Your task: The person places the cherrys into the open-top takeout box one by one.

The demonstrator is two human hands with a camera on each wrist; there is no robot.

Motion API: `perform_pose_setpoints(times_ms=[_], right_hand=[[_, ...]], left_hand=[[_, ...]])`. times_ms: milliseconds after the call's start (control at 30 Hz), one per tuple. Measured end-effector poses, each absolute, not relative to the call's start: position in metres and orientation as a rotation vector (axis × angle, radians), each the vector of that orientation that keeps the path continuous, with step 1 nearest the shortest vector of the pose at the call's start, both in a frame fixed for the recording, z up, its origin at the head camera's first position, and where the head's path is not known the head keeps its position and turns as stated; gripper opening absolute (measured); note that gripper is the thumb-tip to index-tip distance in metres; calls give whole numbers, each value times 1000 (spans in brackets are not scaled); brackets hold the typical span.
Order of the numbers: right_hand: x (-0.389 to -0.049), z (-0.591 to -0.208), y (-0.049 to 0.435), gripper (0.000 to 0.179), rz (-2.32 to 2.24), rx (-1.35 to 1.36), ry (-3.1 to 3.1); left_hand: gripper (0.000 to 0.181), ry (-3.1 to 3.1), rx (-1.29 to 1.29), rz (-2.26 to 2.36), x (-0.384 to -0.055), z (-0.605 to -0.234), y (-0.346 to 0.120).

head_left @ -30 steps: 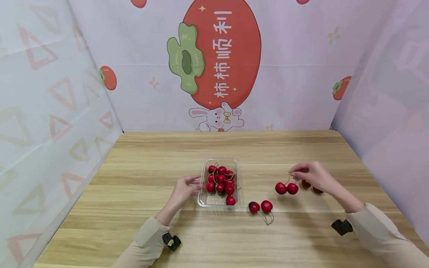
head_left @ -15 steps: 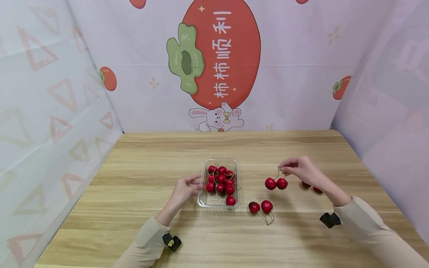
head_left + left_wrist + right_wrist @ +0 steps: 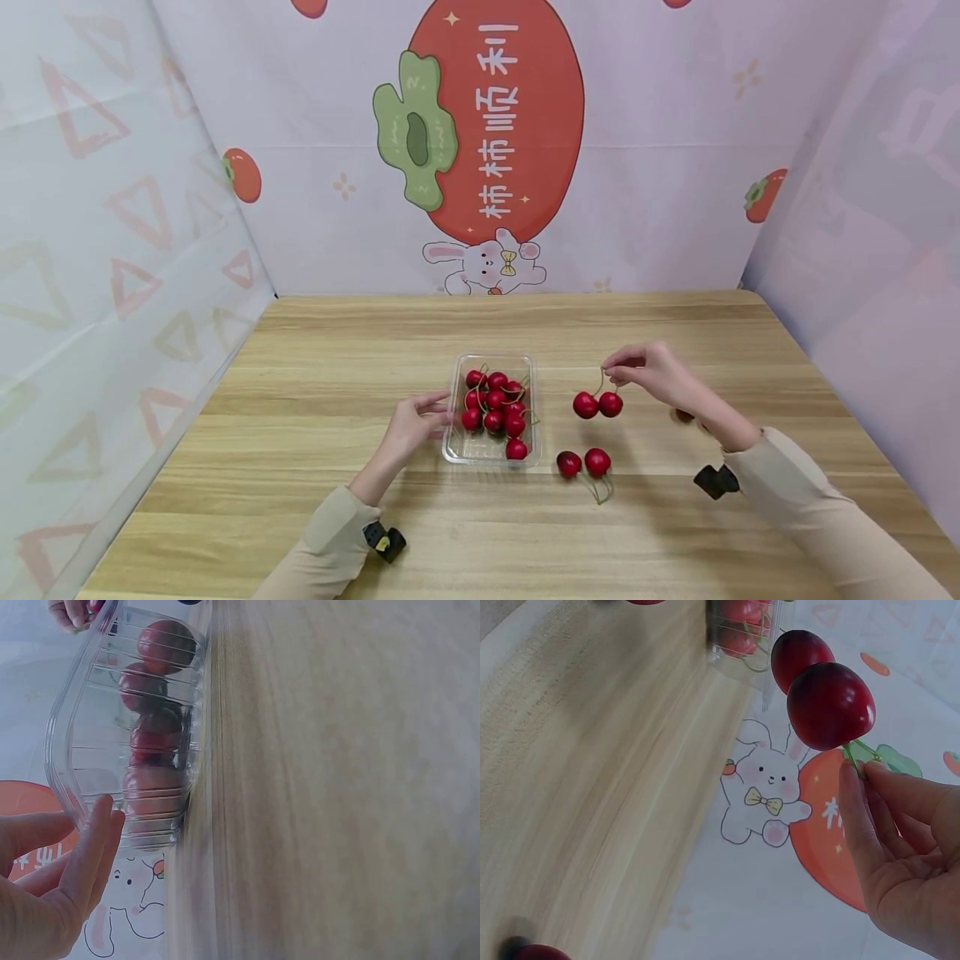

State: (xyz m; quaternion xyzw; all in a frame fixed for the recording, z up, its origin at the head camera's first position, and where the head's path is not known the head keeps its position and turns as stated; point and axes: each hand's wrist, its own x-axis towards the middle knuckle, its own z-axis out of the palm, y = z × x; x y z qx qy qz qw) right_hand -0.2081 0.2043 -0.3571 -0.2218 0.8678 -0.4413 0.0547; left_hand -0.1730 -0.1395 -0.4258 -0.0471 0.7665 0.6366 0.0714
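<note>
My right hand (image 3: 660, 372) pinches the green stems of a pair of red cherries (image 3: 597, 405), which hang above the table to the right of the container. In the right wrist view the thumb and fingertips meet on the stems just by the cherries (image 3: 831, 706). A clear plastic container (image 3: 480, 452) holds several cherries (image 3: 493, 400) with stems. My left hand (image 3: 411, 422) is at the container's left side; in the left wrist view its fairly straight fingers (image 3: 88, 859) touch the container wall near the rim (image 3: 58, 761).
Another joined pair of cherries (image 3: 597, 462) lies on the wooden table (image 3: 337, 350), right of the container's near corner. Further right, more cherries (image 3: 682, 415) lie partly hidden behind my right forearm. A printed cloth (image 3: 645, 217) stands along the back edge.
My right hand has moved left and slightly toward the back, carrying the pair of cherries closer to the container. The left hand and the container have stayed in place.
</note>
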Motion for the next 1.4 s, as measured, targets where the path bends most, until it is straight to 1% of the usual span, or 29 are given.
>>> perform_pose_setpoints(times_ms=[367, 700, 1400], right_hand=[[-213, -355, 191, 15, -1368, -690, 2623], [-215, -352, 179, 14, -1412, -726, 2565], [-219, -348, 150, 14, -1443, -761, 2522]], left_hand=[[38, 2284, -119, 1920, -171, -420, -139], [36, 2311, -101, 1931, -173, -427, -140], [37, 2292, -89, 1958, -172, -427, -140]])
